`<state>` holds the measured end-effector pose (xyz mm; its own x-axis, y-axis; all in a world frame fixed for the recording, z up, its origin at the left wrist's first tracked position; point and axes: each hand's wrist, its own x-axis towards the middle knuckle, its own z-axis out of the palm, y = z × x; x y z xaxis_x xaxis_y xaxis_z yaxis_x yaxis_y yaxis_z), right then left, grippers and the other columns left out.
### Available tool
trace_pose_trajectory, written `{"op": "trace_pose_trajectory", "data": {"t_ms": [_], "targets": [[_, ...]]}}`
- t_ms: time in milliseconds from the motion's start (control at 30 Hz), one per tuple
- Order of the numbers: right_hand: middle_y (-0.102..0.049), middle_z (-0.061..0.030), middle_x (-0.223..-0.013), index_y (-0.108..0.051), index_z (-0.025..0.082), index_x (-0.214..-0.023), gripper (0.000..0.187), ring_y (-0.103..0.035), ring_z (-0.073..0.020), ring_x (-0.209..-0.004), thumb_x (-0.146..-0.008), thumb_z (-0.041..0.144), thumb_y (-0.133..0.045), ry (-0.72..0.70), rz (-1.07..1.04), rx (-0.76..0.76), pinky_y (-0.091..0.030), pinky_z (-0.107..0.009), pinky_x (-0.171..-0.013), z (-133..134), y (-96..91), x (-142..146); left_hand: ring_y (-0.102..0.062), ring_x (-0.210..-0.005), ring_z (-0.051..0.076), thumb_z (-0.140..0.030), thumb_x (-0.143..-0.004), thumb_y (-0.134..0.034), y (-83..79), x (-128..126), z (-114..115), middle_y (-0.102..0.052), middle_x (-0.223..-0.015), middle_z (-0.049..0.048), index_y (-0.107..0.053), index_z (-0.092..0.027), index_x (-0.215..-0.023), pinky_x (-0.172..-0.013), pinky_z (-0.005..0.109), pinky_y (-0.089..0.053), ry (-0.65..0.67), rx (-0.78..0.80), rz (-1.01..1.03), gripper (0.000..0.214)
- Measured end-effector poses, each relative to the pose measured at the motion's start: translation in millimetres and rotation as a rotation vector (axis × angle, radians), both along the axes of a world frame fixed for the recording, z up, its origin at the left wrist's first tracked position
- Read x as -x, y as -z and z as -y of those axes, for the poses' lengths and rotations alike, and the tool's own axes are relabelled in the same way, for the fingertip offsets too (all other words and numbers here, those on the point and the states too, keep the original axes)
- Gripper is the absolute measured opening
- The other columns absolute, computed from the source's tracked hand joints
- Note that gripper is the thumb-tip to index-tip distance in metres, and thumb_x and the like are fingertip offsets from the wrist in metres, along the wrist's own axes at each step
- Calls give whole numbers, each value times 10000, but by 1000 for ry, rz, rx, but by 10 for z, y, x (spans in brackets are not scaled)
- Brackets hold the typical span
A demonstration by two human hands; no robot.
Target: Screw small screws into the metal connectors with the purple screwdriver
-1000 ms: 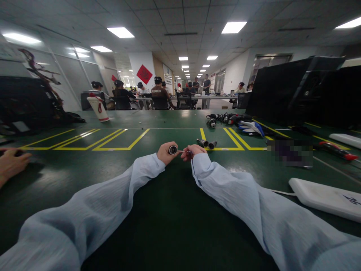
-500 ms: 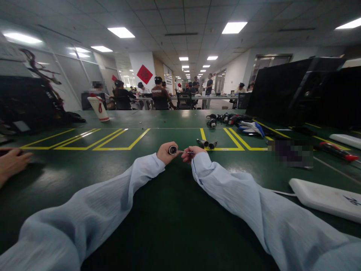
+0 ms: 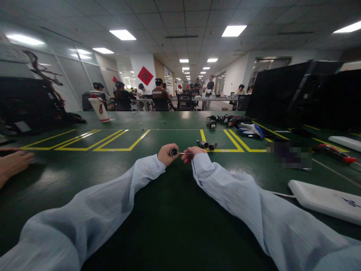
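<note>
My left hand (image 3: 166,154) is closed around a dark cylindrical metal connector (image 3: 173,152), its round open end facing me. From the right, my right hand (image 3: 197,151) pinches a thin screwdriver (image 3: 182,153), whose slim shaft reaches to the side of the connector. Whether the tip sits inside the connector or only touches it I cannot tell. Both hands are just above the green table, close together. Just beyond my right hand lie two similar dark metal connectors (image 3: 207,145), near a yellow tape line.
Another person's hand (image 3: 14,163) rests at the left edge. Further back are a white cup (image 3: 100,109), several dark parts (image 3: 222,119) and a blue-white glove (image 3: 251,130). To the right lie a red-black tool (image 3: 337,152) and a white power strip (image 3: 324,199). Black cases (image 3: 293,92) stand behind.
Hardly anything differs. The view has tilted very slightly, and both hands keep the same hold on the connector and the screwdriver.
</note>
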<state>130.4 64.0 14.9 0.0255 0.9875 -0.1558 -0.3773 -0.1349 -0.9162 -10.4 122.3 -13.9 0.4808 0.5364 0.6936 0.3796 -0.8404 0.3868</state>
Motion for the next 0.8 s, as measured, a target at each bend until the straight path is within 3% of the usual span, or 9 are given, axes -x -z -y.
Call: {"op": "trace_pose_trajectory", "data": {"t_ms": [167,500,800], "targets": [[-511,-22,-285,-459,137,-479,352,-431,-100,-226,-785,50,-308,-17,-40,110,-386,-211,-327,-84,46,19,-412,-493,79,-278,-655,-566,-24,-12,28,-446,-541,-31,-460,-146,-578,-459,191,-340,40,43,33,187],[-550,6,-329,-518,130,-464,269,-470,-85,-278,-720,65,-466,-39,24,-140,-362,-176,-352,61,15,-37,-407,-505,84,-288,-657,-566,4,-10,3,-445,-535,-33,-472,-146,-578,-474,196,-339,-21,22,-22,188],[-507,-7,-288,-462,147,-481,363,-428,-103,-237,-808,85,-319,-53,-10,101,-356,-206,-334,-124,90,-7,-413,-500,83,-294,-641,-567,-35,-10,31,-451,-536,-29,-461,-143,-572,-465,194,-344,23,51,3,197]]}}
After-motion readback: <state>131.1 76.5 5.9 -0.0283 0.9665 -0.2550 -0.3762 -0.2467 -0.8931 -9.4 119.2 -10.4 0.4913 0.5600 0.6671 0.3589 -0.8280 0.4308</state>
